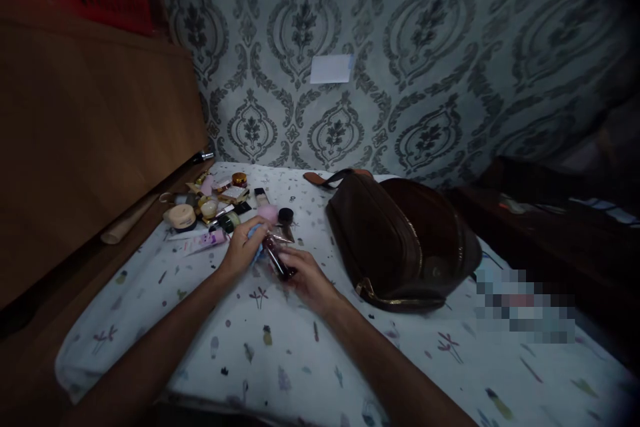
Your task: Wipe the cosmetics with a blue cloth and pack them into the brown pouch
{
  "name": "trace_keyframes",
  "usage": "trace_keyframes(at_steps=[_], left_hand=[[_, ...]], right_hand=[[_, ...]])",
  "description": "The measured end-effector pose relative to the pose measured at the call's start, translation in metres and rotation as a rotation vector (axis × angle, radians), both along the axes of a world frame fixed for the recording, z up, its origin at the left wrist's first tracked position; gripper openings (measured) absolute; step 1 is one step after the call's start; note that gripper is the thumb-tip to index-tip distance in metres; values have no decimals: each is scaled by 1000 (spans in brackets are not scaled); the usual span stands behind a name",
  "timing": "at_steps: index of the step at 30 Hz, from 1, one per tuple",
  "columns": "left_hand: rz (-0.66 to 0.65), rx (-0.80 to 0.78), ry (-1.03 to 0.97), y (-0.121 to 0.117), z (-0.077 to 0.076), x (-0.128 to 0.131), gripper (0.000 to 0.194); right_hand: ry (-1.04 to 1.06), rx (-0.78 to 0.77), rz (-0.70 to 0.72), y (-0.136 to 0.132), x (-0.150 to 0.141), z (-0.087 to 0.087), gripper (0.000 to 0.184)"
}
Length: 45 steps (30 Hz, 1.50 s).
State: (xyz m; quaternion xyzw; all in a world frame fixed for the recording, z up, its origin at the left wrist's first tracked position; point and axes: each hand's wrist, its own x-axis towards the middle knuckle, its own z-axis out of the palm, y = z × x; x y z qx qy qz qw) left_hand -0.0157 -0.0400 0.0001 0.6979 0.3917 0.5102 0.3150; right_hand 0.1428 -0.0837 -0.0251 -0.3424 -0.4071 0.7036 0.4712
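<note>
My right hand [309, 275] is wrapped round a small dark red bottle [275, 257], tilted with its dark end toward me. Against the bottle's far end, my left hand [244, 248] is closed on a crumpled light blue cloth or wipe [257, 252]. A pink and white tube [204, 242] lies left of my left hand. Just beyond the hands are a round pink item [267, 214] and a small black-topped jar [286, 216]. Several more cosmetics are heaped to the left, among them a beige jar [182, 217] and a gold-lidded jar [239, 179].
A brown bag [380, 247] with its top gaping stands right of my hands on the patterned white sheet [280, 353]. A wooden cabinet [95, 133] borders the left side. Patterned wallpaper [240, 93] rises behind, with a white card [331, 69] on it.
</note>
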Motion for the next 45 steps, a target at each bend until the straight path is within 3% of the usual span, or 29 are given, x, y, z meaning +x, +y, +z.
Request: trace_keyframes(at_steps=[2, 4, 7, 13, 20, 24, 27, 32, 37, 45], left_hand=[[-4, -11, -13, 0, 1, -1, 29], [-5, -45, -2, 1, 2, -2, 29], [7, -70, 35, 4, 2, -5, 29], [29, -74, 100, 7, 1, -9, 32], [73, -73, 43, 3, 6, -5, 36], [149, -167, -37, -2, -2, 0, 38], [101, -180, 4, -7, -10, 6, 39], [-54, -54, 110, -9, -16, 13, 42], [-60, 108, 127, -2, -17, 13, 37], [-66, 192, 122, 0, -14, 10, 30]], right_hand=[[128, -155, 67, -2, 1, 1, 31], [192, -214, 131, -4, 0, 2, 32], [168, -115, 167, -6, -5, 3, 40], [-33, 85, 24, -5, -11, -3, 44], [49, 45, 74, -7, -6, -1, 51], [168, 14, 75, -6, -9, -1, 47], [226, 31, -6, -3, -10, -2, 44], [295, 40, -189, 4, -6, -5, 46], [301, 16, -278, 9, -5, -8, 49], [254, 5, -342, 9, -4, -8, 54]])
